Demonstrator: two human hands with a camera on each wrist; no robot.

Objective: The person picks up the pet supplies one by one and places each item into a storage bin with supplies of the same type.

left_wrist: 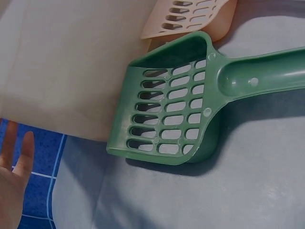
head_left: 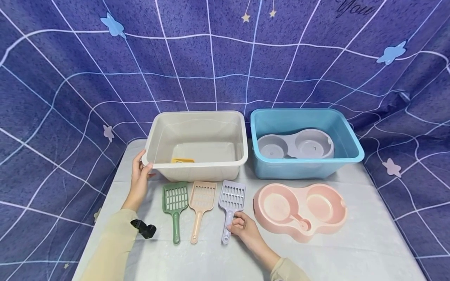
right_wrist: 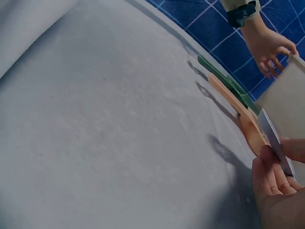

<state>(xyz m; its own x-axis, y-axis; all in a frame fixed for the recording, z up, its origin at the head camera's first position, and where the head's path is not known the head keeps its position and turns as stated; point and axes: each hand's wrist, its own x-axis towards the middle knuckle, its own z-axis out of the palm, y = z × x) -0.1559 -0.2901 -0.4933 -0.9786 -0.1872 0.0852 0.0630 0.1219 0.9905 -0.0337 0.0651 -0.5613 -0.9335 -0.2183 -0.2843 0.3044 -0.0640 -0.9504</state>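
My left hand (head_left: pixel 140 179) holds the front-left corner of a beige litter box (head_left: pixel 200 171), with thumb and index finger at its rim. Some of its fingers show at the left edge of the left wrist view. Between the thumb and fingers of my right hand (head_left: pixel 247 231) is the handle of a lavender litter scoop (head_left: pixel 230 210). The right wrist view shows this scoop edge-on (right_wrist: pixel 274 138) in the pinch. To its left lie a peach litter scoop (head_left: pixel 199 212) and a green litter scoop (head_left: pixel 176 218), handles toward me. Inside the box is a yellow piece (head_left: pixel 183 160), partly hidden by the front wall.
A blue box (head_left: pixel 302 169) stands right of the beige one, with a grey double pet bowl (head_left: pixel 293 142) inside. In front of it sits a pink double pet bowl (head_left: pixel 300 191). A blue patterned curtain (head_left: pixel 225 58) surrounds the white-covered table (head_left: pixel 197 265).
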